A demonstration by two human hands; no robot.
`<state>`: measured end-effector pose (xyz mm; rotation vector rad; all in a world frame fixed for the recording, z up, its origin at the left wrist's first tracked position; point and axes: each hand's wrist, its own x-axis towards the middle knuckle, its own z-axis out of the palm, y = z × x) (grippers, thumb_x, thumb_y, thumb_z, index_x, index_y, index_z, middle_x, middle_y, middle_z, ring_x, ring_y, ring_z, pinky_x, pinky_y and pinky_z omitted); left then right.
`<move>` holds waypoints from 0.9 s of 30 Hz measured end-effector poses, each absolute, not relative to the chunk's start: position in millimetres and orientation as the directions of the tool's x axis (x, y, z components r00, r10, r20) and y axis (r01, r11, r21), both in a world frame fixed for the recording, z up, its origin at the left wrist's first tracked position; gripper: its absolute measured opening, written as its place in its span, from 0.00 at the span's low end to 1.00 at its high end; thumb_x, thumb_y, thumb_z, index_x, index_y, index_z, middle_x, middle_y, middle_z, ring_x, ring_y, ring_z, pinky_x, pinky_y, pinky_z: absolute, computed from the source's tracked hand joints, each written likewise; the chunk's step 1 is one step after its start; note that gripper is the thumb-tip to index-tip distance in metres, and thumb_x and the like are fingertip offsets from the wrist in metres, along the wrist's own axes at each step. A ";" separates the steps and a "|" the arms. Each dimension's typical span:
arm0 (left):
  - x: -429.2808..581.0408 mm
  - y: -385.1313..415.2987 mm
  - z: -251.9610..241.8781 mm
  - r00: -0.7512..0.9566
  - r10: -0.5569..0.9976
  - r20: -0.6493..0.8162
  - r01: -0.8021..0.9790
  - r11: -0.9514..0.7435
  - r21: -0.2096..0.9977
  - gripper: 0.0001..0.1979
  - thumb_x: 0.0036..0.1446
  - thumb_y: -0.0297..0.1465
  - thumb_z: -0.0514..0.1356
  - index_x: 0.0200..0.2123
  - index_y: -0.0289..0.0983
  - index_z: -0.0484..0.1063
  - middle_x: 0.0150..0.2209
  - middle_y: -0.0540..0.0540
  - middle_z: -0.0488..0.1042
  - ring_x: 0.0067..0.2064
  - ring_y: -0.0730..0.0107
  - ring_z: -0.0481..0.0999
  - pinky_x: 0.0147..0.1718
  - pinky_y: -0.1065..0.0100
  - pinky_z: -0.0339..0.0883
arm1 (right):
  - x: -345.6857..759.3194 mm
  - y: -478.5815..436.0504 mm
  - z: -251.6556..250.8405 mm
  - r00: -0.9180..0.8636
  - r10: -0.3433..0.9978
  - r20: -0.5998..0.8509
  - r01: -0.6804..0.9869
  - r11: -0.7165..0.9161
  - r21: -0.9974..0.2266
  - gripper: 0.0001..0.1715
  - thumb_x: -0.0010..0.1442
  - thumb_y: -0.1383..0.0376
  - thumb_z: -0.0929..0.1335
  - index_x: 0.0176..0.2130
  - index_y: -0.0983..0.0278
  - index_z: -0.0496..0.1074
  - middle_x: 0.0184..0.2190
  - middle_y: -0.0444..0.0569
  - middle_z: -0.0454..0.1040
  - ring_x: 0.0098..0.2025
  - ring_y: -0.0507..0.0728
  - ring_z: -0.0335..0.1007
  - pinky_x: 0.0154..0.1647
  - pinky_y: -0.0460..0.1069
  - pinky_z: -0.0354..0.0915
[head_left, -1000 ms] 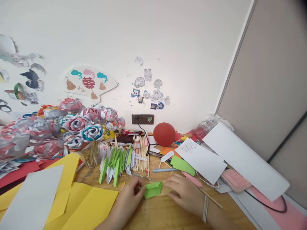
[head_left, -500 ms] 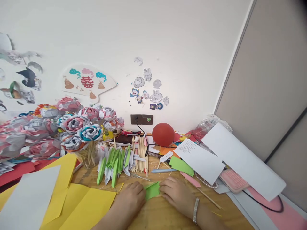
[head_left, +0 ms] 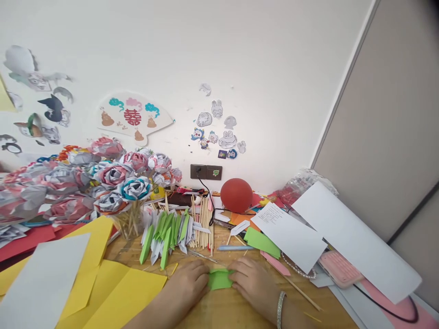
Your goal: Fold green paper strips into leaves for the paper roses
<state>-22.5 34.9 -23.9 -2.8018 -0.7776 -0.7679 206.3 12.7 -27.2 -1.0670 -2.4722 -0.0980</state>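
Observation:
A small piece of green paper [head_left: 220,279] lies between my hands at the front of the wooden table, with a fold along its far edge. My left hand [head_left: 192,281] grips its left end with curled fingers. At the right end, my right hand [head_left: 252,278] pinches the paper; a silvery bracelet circles that wrist. Just beyond the left hand sits a pile of folded green and white paper strips [head_left: 168,233]. A pale blue pen [head_left: 235,248] and a stack of green paper pieces [head_left: 262,242] lie beyond the right hand.
Paper flowers [head_left: 116,176] crowd the left side, some in a clear container. Yellow sheets [head_left: 126,292] cover the front left. Wooden sticks [head_left: 204,224] and a red balloon [head_left: 236,195] sit near the wall. White sheets [head_left: 288,237] and a pink case [head_left: 340,267] lie on the right.
The green paper, tilted before, now lies straighter, and more of its width shows between my hands. Both hands still hold it. The whole view has shifted slightly.

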 end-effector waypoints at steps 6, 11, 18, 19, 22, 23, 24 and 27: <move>-23.8 36.4 -20.8 0.730 0.452 0.513 0.483 -0.872 0.081 0.06 0.56 0.23 0.55 0.32 0.38 0.70 0.35 0.46 0.78 0.39 0.65 0.76 0.41 0.65 0.71 | 206.3 11.6 -24.4 -0.527 0.764 0.373 0.753 0.623 -0.213 0.11 0.56 0.70 0.68 0.42 0.61 0.70 0.43 0.45 0.74 0.45 0.55 0.67 0.47 0.49 0.63; -26.4 36.4 -16.8 0.743 0.467 0.480 0.478 -0.872 0.107 0.06 0.59 0.30 0.54 0.36 0.38 0.71 0.37 0.44 0.78 0.41 0.63 0.76 0.42 0.64 0.71 | 205.8 14.8 -27.0 -0.490 0.755 0.437 0.801 0.587 -0.116 0.10 0.54 0.69 0.70 0.39 0.63 0.70 0.39 0.47 0.75 0.42 0.58 0.68 0.43 0.51 0.64; -24.3 36.3 -23.0 0.709 0.511 0.486 0.516 -0.845 0.137 0.06 0.59 0.28 0.53 0.35 0.37 0.70 0.36 0.44 0.77 0.39 0.64 0.76 0.40 0.65 0.71 | 206.4 20.8 -33.1 -0.541 0.710 0.450 0.783 0.620 -0.038 0.03 0.56 0.71 0.68 0.32 0.64 0.70 0.32 0.47 0.75 0.35 0.56 0.67 0.35 0.49 0.63; -23.6 35.9 -24.2 0.702 0.512 0.495 0.523 -0.843 0.129 0.07 0.59 0.28 0.52 0.34 0.37 0.70 0.36 0.44 0.76 0.39 0.64 0.76 0.39 0.65 0.71 | 206.3 20.7 -32.3 -0.524 0.726 0.446 0.789 0.611 -0.066 0.03 0.57 0.71 0.68 0.32 0.64 0.70 0.31 0.46 0.74 0.35 0.55 0.67 0.36 0.49 0.63; -20.8 34.5 -26.3 0.676 0.499 0.542 0.537 -0.838 0.101 0.09 0.60 0.27 0.50 0.33 0.38 0.70 0.33 0.45 0.76 0.37 0.65 0.75 0.38 0.66 0.71 | 205.8 19.2 -29.2 -0.475 0.764 0.437 0.802 0.580 -0.141 0.05 0.58 0.72 0.66 0.32 0.63 0.70 0.31 0.45 0.74 0.36 0.54 0.66 0.37 0.48 0.62; -19.7 33.8 -26.3 0.667 0.494 0.559 0.539 -0.837 0.097 0.10 0.60 0.26 0.49 0.32 0.38 0.70 0.32 0.45 0.76 0.37 0.65 0.75 0.38 0.66 0.70 | 205.6 18.7 -28.4 -0.469 0.768 0.436 0.804 0.576 -0.149 0.05 0.59 0.72 0.66 0.32 0.63 0.70 0.31 0.45 0.73 0.36 0.54 0.66 0.37 0.48 0.62; -18.5 32.9 -25.9 0.657 0.490 0.572 0.541 -0.836 0.095 0.11 0.60 0.25 0.49 0.32 0.38 0.70 0.32 0.46 0.75 0.36 0.66 0.75 0.37 0.67 0.70 | 205.3 18.2 -27.9 -0.471 0.767 0.436 0.803 0.577 -0.147 0.05 0.59 0.72 0.66 0.32 0.63 0.69 0.31 0.44 0.73 0.36 0.54 0.65 0.37 0.48 0.62; -15.7 29.4 -23.9 0.657 0.503 0.561 0.561 -0.824 0.083 0.13 0.60 0.23 0.48 0.28 0.38 0.69 0.31 0.46 0.75 0.35 0.67 0.74 0.36 0.67 0.70 | 204.4 16.6 -28.0 -0.490 0.761 0.426 0.801 0.585 -0.124 0.04 0.58 0.70 0.66 0.32 0.63 0.70 0.32 0.45 0.73 0.36 0.54 0.64 0.37 0.49 0.61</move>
